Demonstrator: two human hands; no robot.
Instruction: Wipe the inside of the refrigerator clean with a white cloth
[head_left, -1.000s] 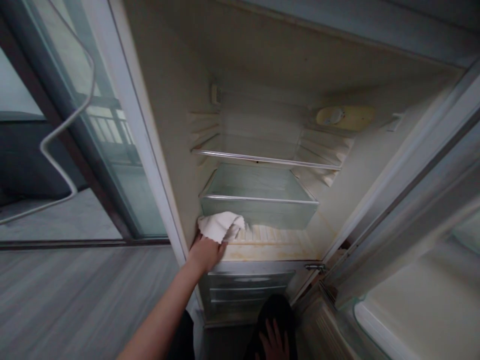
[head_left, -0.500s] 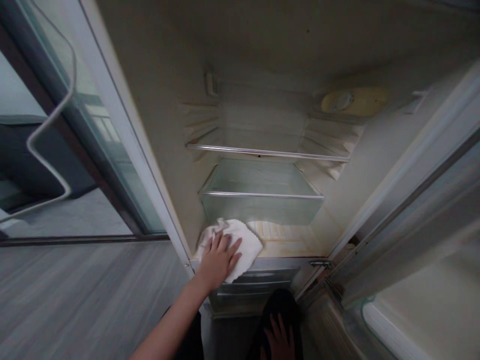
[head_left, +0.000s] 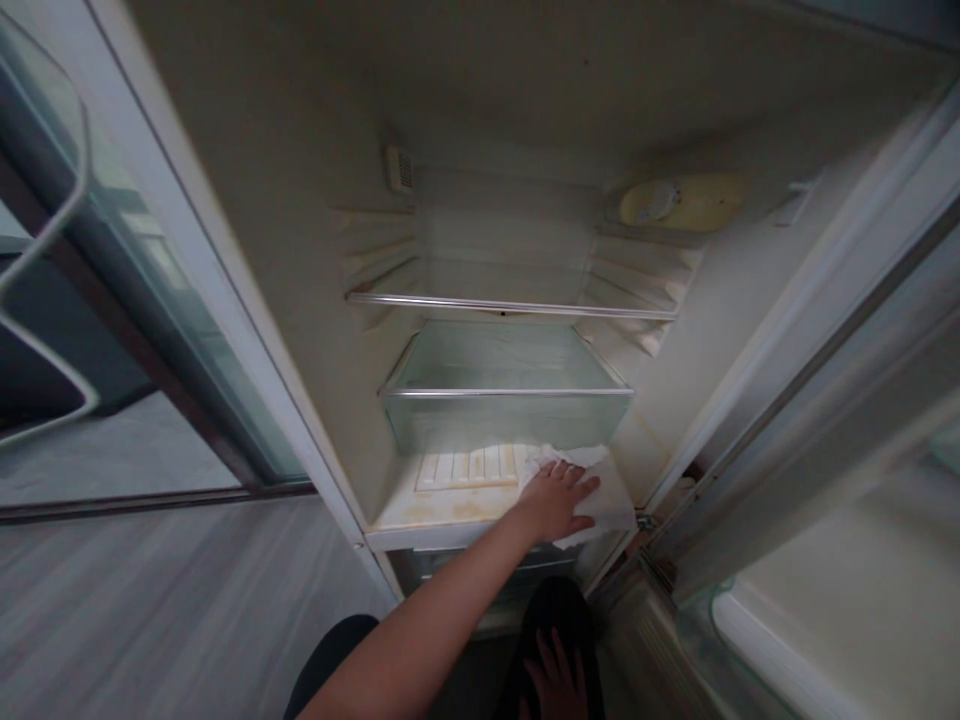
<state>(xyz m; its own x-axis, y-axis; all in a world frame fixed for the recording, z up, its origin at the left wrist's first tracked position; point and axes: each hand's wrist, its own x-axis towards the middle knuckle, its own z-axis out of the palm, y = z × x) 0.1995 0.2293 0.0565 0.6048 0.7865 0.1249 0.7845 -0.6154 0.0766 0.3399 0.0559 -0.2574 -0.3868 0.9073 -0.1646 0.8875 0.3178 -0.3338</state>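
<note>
My left hand (head_left: 559,500) lies flat with its fingers spread on a white cloth (head_left: 611,492). It presses the cloth onto the stained floor (head_left: 450,495) of an open fridge, at the right front corner. Just behind the hand sits a clear crisper drawer (head_left: 502,420). Above that drawer runs a glass shelf (head_left: 510,305). My right hand (head_left: 555,682) rests open on my dark-trousered knee at the bottom edge of the view, holding nothing.
The open fridge door (head_left: 825,610) stands at the right. A yellowed control dial (head_left: 679,203) sits at the upper right inside. A glass sliding door (head_left: 187,330) and a white wire frame (head_left: 45,240) are at the left, above grey wooden flooring (head_left: 150,610).
My left hand has slid the cloth from the left front corner of the fridge floor across to the right front corner. My right hand has stayed on my knee.
</note>
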